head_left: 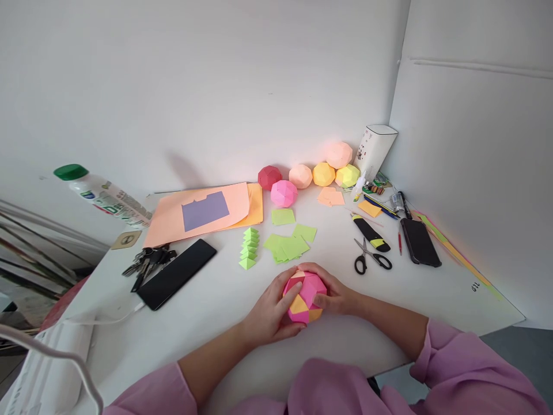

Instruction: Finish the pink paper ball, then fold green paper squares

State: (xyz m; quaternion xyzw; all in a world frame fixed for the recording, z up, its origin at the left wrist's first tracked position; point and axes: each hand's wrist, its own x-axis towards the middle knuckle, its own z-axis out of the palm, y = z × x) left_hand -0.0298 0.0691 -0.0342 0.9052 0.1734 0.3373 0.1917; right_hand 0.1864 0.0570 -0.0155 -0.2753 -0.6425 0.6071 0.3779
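Between my two hands, near the front edge of the table, is a folded paper ball (310,292) with pink, orange and red facets. My left hand (273,308) wraps its left side, thumb and fingers lying on the facets. From the right, my right hand (334,291) grips the ball, thumb on its front face. Just beyond it lie loose green paper squares (290,246), and to their left stands a row of folded green paper units (249,249). The ball's underside is hidden.
Several finished paper balls (284,193) sit along the wall. Scissors (370,256), a utility knife (370,233) and a phone (420,242) lie at right. Coloured sheets (162,222), keys (149,262), a black power bank (178,274) and a bottle (108,199) are at left.
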